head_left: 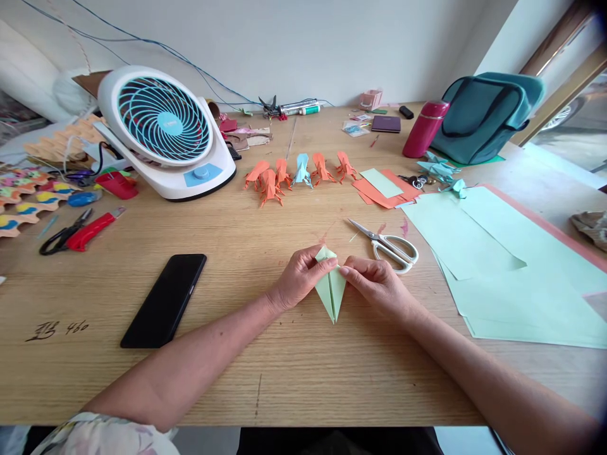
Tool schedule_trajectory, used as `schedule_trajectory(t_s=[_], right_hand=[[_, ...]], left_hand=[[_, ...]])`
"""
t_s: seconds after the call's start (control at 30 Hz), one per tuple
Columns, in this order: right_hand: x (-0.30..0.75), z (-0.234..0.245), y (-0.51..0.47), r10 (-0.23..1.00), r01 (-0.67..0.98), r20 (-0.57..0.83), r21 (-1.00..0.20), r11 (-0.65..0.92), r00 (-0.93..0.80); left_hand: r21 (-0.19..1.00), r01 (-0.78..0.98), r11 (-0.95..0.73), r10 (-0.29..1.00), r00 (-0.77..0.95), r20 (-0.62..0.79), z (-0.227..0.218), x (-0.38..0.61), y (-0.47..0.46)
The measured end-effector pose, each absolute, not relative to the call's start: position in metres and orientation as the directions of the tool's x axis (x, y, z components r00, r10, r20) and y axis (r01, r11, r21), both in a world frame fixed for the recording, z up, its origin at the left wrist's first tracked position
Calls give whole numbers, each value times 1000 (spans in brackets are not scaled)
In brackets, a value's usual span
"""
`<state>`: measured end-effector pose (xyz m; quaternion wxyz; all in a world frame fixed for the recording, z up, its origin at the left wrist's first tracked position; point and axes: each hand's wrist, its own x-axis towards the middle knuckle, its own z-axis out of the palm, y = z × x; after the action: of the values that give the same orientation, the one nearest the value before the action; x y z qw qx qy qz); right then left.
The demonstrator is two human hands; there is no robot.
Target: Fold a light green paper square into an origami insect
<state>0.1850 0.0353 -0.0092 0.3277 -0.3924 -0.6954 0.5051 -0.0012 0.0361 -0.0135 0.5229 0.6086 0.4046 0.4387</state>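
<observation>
Between my hands is a pale green folded paper [332,294], kite-shaped, its long point toward me and a slit down its middle. My left hand [301,275] grips its upper left part, thumb lying across the front. At the right edge, my right hand [377,283] pinches the paper between thumb and fingers. Just beyond my right hand lie white-handled scissors [396,249], blades partly apart. Farther back stand several orange origami figures [270,185] and a light blue origami figure [302,169].
A black phone [164,302] lies left of my forearm. Light green paper sheets [512,291] spread at right, near orange paper pieces [398,196]. Behind are a white fan [164,126], a pink bottle [425,129] and a teal bag [488,120]. A red-handled cutter [92,230] lies at left.
</observation>
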Motion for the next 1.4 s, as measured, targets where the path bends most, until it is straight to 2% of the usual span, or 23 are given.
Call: schedule_trajectory(t_s=[0.1,0.3,0.43,0.8,1.0,1.13,1.4], right_hand=[[183,-9,33,887,192,37,-971,140,-460],[175,-6,22,834,205,-130,-979,-20,-536],[171,-7,18,817,230,-178,-972,-58,-548],[171,-13,15,829,268,-150,-963,0,-538],[170,-12,15,816,191,-139,-981,-36,-561],[170,-13,14,806,165,-140,-985,-53,-575],[173,-14,14,790,214,-136,-977,-6,-597]], left_hand=[[989,58,-138,965,234,121,-12,1,35],[978,38,-205,975,93,201,-6,7,31],[993,-42,-114,988,100,117,-5,11,26],[979,-181,94,993,81,-80,-8,11,31],[983,-181,42,998,-39,-50,-5,6,38],[978,-201,50,997,-50,-61,-4,3,42],[982,-187,18,997,-75,-33,-2,-1,45]])
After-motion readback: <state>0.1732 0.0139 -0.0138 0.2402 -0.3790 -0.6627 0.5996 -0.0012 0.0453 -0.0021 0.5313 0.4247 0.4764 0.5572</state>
